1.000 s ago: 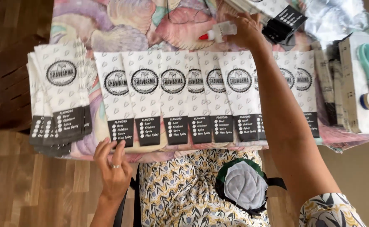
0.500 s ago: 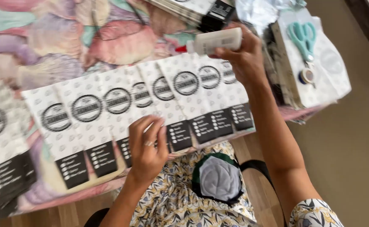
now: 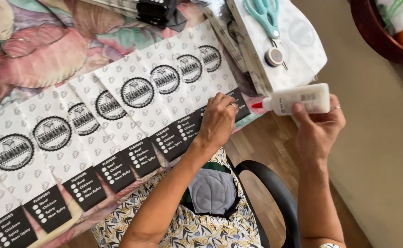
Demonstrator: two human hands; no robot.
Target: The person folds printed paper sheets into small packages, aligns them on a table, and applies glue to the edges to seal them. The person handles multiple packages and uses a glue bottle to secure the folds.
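Observation:
A row of several overlapping white paper bags point(image 3: 132, 110) with round black logos and black bottom strips lies along the table's near edge. My left hand point(image 3: 217, 120) rests palm down on the bottom end of the rightmost bags, fingers bent, a ring on one finger. My right hand point(image 3: 318, 131) holds a white glue bottle point(image 3: 298, 99) with a red tip pointing left, out past the table's corner, just right of the bags.
The table has a pastel shell-pattern cloth point(image 3: 41, 50). A stack of white sheets point(image 3: 302, 50) carries teal scissors point(image 3: 266, 16) and a small tape roll point(image 3: 273, 57). More bags point(image 3: 153, 9) lie at the back. A black chair arm point(image 3: 275, 193) curves below; a dark bowl point(image 3: 376, 32) sits top right.
My right hand brought the glue bottle down from the table's far side to the near right corner. My left hand slid right along the row to the end bags. The view swung right.

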